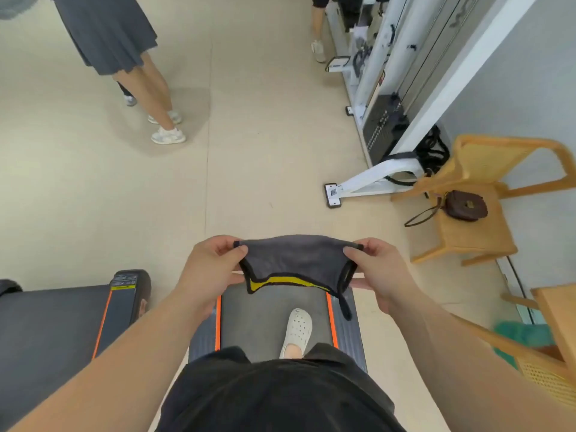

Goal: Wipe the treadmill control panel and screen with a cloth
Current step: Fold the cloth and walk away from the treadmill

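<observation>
A dark grey cloth (296, 258) with a black hem is stretched out in front of me, sagging in the middle. My left hand (208, 269) pinches its left corner and my right hand (381, 269) pinches its right corner. Below the cloth lies a treadmill belt (258, 322) with orange side strips and a yellow band at its far end. My foot in a white clog (297, 330) stands on the belt. No control panel or screen is in view.
A second treadmill (62, 319) lies at the lower left. A person in a grey skirt (124, 54) stands on the floor at the upper left. A white weight machine (396, 98) lines the right wall, with wooden chairs (470, 232) and a brown bag (464, 205) beside it.
</observation>
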